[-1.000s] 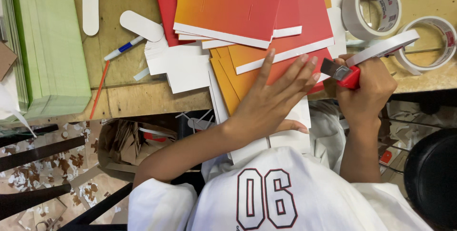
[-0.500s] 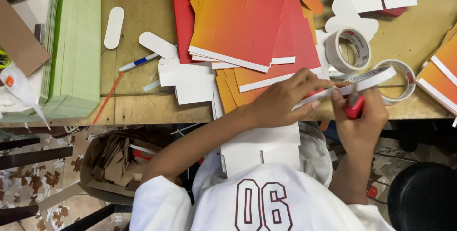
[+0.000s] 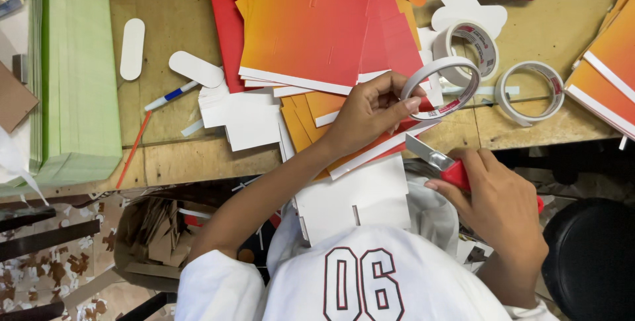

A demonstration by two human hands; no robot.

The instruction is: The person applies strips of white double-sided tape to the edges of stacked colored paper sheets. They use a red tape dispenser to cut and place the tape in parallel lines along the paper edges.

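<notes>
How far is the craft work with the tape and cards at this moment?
Done: white shapes lie cut out on the table. In hand: the left hand holds a tape roll upright, and the right hand holds a red cutter. Left: the orange-red card stack and two other tape rolls lie untouched.

Pretty cramped in the middle: orange-red card sheets (image 3: 311,23) and white cutouts (image 3: 248,117) piled across the tabletop (image 3: 178,10). Tall green paper stack (image 3: 76,76) blocking the left. Two tape rolls (image 3: 529,93) parked right. Bare wood strip between stack and sheets, only a pen (image 3: 170,95) there.
</notes>
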